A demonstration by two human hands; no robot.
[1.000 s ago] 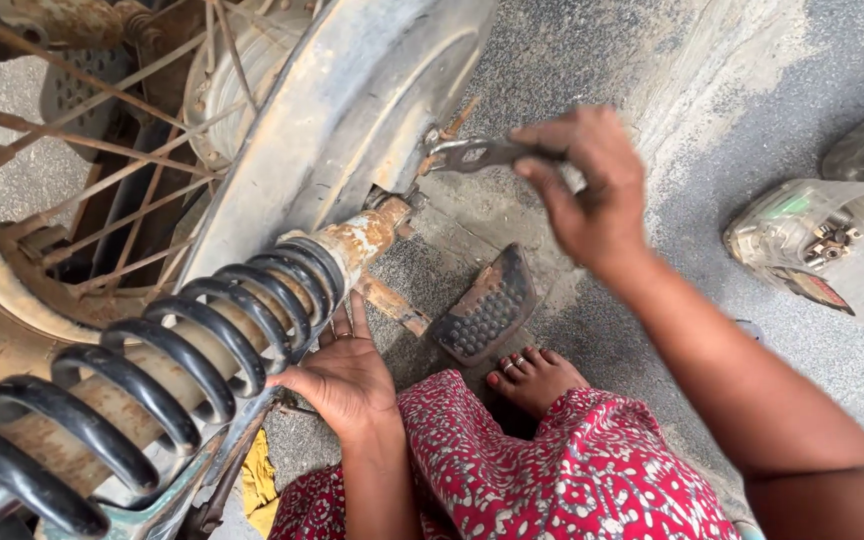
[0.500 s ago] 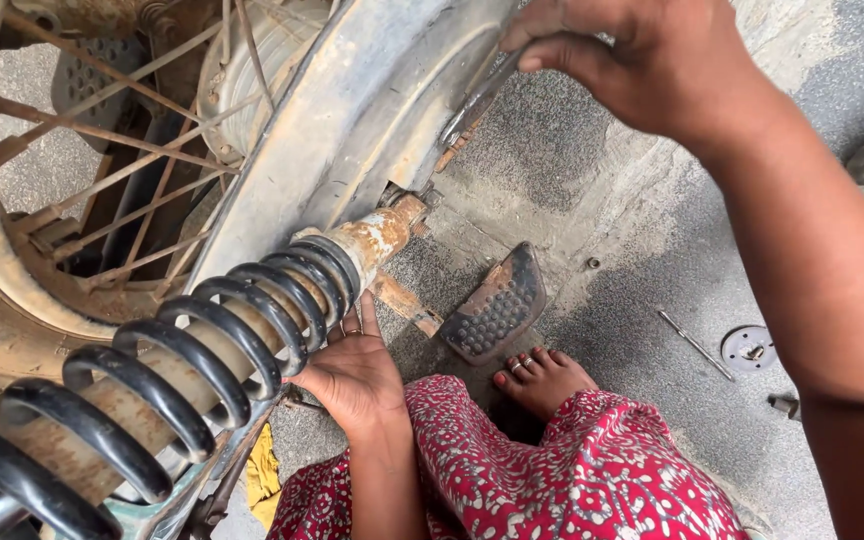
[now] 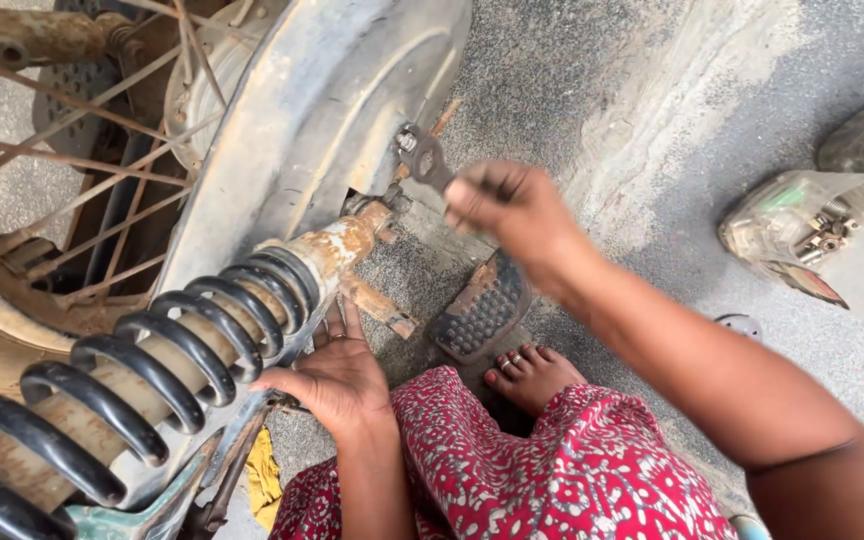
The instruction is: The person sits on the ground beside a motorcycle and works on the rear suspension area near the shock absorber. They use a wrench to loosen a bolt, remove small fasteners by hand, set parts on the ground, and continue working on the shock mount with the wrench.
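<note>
The right hand [image 3: 512,215] is blurry, but its grip is clenched on a small metal spanner [image 3: 424,158]. The spanner's head sits at the edge of the grey mudguard [image 3: 322,120]; what it fits on is hard to see. The left hand [image 3: 327,375] lies open, its grip released, touching the frame under one black coil spring [image 3: 152,360], which is cut off at the picture's corner. One bare foot [image 3: 532,375] rests beside one rubber footpeg [image 3: 482,305]. One clear tub of small parts [image 3: 802,235] sits well apart on the open ground [image 3: 592,90].
</note>
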